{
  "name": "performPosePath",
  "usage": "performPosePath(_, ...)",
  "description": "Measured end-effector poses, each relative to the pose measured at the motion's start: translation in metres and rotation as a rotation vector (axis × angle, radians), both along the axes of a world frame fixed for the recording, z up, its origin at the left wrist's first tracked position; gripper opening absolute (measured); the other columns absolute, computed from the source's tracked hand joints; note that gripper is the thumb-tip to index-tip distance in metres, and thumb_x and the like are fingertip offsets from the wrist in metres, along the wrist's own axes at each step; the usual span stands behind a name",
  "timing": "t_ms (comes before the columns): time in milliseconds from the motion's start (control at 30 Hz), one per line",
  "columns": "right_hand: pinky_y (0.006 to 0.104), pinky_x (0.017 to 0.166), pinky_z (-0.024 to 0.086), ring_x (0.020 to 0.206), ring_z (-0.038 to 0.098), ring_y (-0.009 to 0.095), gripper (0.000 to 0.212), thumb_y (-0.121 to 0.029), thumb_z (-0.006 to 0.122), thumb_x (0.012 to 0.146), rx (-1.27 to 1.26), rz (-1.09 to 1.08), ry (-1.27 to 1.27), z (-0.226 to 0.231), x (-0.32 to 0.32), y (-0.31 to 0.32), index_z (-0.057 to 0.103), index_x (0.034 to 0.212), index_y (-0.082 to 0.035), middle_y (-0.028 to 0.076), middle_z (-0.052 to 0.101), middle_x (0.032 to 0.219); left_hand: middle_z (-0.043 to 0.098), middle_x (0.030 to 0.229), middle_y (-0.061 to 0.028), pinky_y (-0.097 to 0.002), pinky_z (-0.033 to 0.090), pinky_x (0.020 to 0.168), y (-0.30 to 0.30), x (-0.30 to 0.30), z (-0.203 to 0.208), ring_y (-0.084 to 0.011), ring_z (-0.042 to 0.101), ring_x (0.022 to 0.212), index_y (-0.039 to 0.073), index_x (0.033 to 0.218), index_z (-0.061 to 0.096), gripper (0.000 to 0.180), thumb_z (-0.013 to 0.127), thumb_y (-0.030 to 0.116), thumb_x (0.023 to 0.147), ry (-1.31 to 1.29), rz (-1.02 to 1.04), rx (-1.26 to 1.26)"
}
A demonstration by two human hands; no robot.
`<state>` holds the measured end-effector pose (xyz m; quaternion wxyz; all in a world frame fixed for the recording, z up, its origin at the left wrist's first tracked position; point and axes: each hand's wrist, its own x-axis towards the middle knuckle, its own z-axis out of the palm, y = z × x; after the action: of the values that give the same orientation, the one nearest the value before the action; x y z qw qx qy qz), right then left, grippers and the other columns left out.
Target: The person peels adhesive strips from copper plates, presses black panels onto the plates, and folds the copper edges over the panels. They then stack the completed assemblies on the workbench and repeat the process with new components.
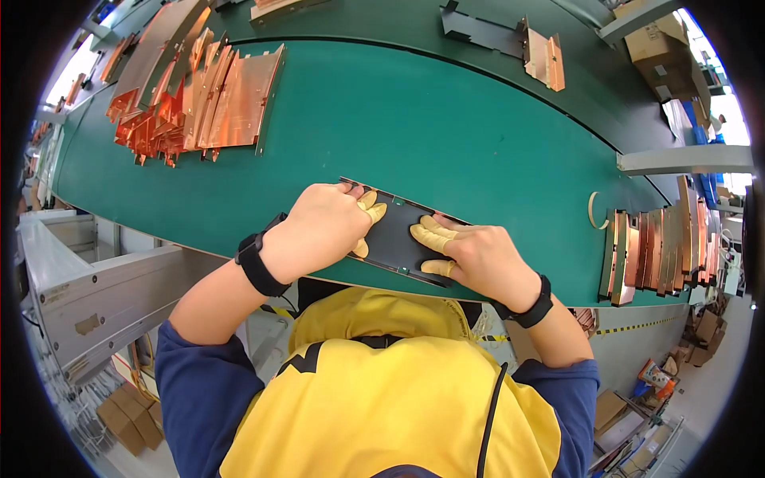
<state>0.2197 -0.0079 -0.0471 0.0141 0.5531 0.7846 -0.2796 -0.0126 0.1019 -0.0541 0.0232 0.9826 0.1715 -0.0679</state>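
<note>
Left hand (pixel 327 223) and right hand (pixel 482 253) both hold the black flanged panel (pixel 394 235), one per end, at the bench's (pixel 382 119) near edge. Looks mid-handling; copper panels (pixel 239 103) piled left possibly pending, upright panel row (pixel 657 247) right maybe done, can't confirm.

A dark grey, matte, elongated panel (pixel 395 242) lies flat side up near the near edge of the green surface (pixel 374 111), around the middle of that edge's length. Its long sides run roughly along the edge, the right end slanting toward it. Narrow rims with small cutouts border both long sides; the middle looks smooth and plain, and both ends are partly hidden
</note>
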Motion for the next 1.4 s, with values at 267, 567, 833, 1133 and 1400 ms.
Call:
performPosePath(267, 0.0364, 0.096, 0.048, 0.117, 0.056, 0.028, 0.048, -0.032, 0.066, 0.085, 0.448, -0.057, -0.042, -0.01, 0.005, -0.049, 0.058, 0.125, -0.008, 0.013, 0.058, 0.128, 0.064, 0.121, -0.004, -0.0369, 0.048, 0.097, 0.007, -0.022, 0.017, -0.0205, 0.062, 0.109, 0.022, 0.125, 0.061, 0.062, 0.072, 0.04, 0.067, 0.007, 0.149, -0.24)
performPosePath(567, 0.0362, 0.086, 0.049, 0.106, 0.06, 0.026, 0.044, -0.037, 0.065, 0.084, -0.089, -0.18, -0.044, 0.05, 0.03, -0.036, 0.059, 0.121, -0.014, 0.012, 0.061, 0.121, 0.066, 0.116, -0.0079, -0.0421, 0.04, 0.105, -0.007, 0.018, 0.04, -0.0256, 0.063, 0.103, 0.019, 0.121, 0.064, 0.05, 0.074, 0.031, 0.073, -0.065, 0.072, -0.17)
performPosePath(833, 0.0438, 0.092, 0.042, 0.111, 0.054, 0.032, 0.087, -0.042, 0.078, 0.068, 0.4, -0.178, 0.02, 0.038, 0.037, -0.056, 0.043, 0.14, -0.01, 0.017, 0.055, 0.125, 0.07, 0.101, -0.0166, -0.032, 0.051, 0.082, -0.062, 0.044, 0.059, -0.0275, 0.068, 0.091, 0.0, 0.108, 0.068, 0.026, 0.068, 0.014, 0.085, -0.597, 0.517, -0.34)
performPosePath(1133, 0.0388, 0.096, 0.044, 0.115, 0.056, 0.027, 0.092, -0.023, 0.083, 0.063, 0.772, -1.053, -0.025, 0.103, 0.213, -0.159, 0.04, 0.143, -0.007, 0.017, 0.058, 0.127, 0.07, 0.097, -0.0158, -0.0364, 0.052, 0.084, -0.09, 0.048, 0.059, -0.0305, 0.067, 0.091, 0.001, 0.105, 0.069, 0.025, 0.071, 0.013, 0.082, -0.718, 0.401, -0.249)
performPosePath(1400, 0.039, 0.083, 0.049, 0.093, 0.063, 0.036, 0.062, -0.029, 0.075, 0.075, 0.673, -0.973, -0.67, 0.089, 0.268, -0.149, 0.054, 0.131, -0.011, 0.016, 0.066, 0.107, 0.069, 0.1, -0.0171, -0.0369, 0.053, 0.083, -0.08, 0.055, 0.037, -0.0322, 0.067, 0.092, 0.001, 0.104, 0.069, 0.027, 0.072, 0.012, 0.079, -0.661, 0.393, -0.305)
